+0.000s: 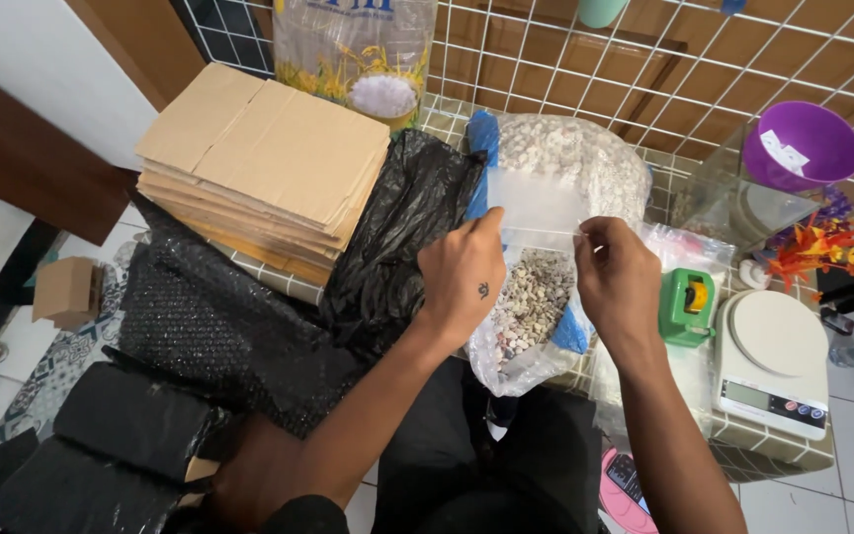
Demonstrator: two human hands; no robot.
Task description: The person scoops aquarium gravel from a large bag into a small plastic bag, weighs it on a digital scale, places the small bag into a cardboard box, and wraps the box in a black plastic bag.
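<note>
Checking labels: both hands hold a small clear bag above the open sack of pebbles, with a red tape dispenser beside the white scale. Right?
Not quite. The head view shows the tape dispenser is green, not red. Otherwise right: left hand and right hand hold the small clear bag above the sack of pebbles, beside the white scale.

A small clear plastic bag, empty and see-through, is held upright and stretched flat by its top edge, above the middle of the tiled counter. Right under it lies a large clear sack of small pale grey and white pebbles, its mouth open, with blue patches at its sides, sagging over the counter's near edge
</note>
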